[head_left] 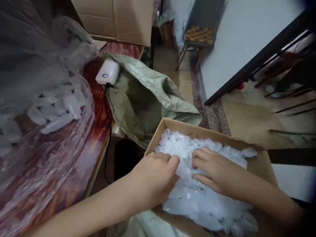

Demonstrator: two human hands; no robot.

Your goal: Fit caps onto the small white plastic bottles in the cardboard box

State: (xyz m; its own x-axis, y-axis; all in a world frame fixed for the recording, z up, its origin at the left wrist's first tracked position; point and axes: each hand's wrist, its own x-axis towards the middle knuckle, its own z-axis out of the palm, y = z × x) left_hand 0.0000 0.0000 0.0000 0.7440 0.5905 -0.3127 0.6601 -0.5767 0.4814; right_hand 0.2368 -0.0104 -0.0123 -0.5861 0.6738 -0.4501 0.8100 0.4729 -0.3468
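Note:
A cardboard box [195, 129] holds a heap of translucent white plastic pieces [197, 204], rounded and elongated, their exact kind unclear. My left hand [159, 174] is over the box's left side, back upward and fingers curled in; anything inside its grasp is hidden. On the heap, to its right, lies my right hand [213, 168], its fingers bent and its thumb apart from them. Those fingertips touch the plastic pieces, and no piece is plainly gripped there.
An open green woven sack [138, 102] stands beyond the box. On the reddish table [98, 138] at left, a clear plastic bag [81, 69] holds similar pieces [61, 108]. A white device [108, 71] with a black cable sits at the table edge. A chair [199, 34] stands farther back.

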